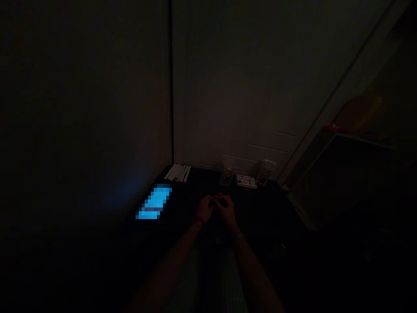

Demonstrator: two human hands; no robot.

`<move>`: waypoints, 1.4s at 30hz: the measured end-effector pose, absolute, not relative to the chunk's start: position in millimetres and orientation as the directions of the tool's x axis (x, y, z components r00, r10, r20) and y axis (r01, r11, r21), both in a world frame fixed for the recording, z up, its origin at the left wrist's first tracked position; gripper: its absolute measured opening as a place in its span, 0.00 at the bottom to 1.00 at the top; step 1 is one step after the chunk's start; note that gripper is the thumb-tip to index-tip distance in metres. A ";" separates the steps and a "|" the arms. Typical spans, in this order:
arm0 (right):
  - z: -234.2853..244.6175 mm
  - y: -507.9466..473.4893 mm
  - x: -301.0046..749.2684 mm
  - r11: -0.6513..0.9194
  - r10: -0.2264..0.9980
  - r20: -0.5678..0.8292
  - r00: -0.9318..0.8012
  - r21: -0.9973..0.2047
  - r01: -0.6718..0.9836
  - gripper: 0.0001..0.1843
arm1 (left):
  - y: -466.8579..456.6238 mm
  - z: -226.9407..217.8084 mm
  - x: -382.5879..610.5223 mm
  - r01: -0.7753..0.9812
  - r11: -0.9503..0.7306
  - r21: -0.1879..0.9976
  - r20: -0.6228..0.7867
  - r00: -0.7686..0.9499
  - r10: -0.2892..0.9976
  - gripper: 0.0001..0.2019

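Note:
The scene is very dark. My left hand (204,208) and my right hand (227,209) meet over a dark table top (260,208), fingers curled toward each other. Between the fingertips sits a small object with a red tip (220,195), too dim to name. Both hands look closed round it. My forearms reach in from the bottom of the view.
A glowing blue screen (154,202) lies left of the hands. A row of white markers (177,172) lies at the back by the wall. Small packets or boxes (246,179) stand at the back right. A dark unit (352,174) is to the right.

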State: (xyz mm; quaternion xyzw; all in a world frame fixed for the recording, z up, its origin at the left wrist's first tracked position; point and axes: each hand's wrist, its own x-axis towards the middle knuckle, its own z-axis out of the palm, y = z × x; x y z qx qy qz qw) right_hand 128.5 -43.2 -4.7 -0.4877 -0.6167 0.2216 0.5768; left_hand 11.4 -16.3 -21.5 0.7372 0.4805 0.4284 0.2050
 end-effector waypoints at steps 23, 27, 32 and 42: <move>-11.7 -36.9 131.4 0.385 0.851 0.489 0.191 -0.829 0.406 0.12 | -18.2 -23.9 15.6 0.686 -0.416 0.597 0.384 0.212 0.899 0.12; -13.5 -35.4 132.1 0.374 0.841 0.493 0.222 -0.827 0.420 0.12 | -12.0 -31.3 14.2 0.643 -0.446 0.622 0.461 0.161 0.873 0.10; -14.4 -35.9 129.6 0.371 0.842 0.485 0.237 -0.838 0.400 0.13 | -9.2 -34.1 12.4 0.625 -0.447 0.640 0.489 0.117 0.864 0.10; -7.8 -40.6 129.6 0.400 0.843 0.507 0.183 -0.816 0.418 0.11 | -8.5 -33.1 11.0 0.614 -0.458 0.642 0.487 0.134 0.863 0.11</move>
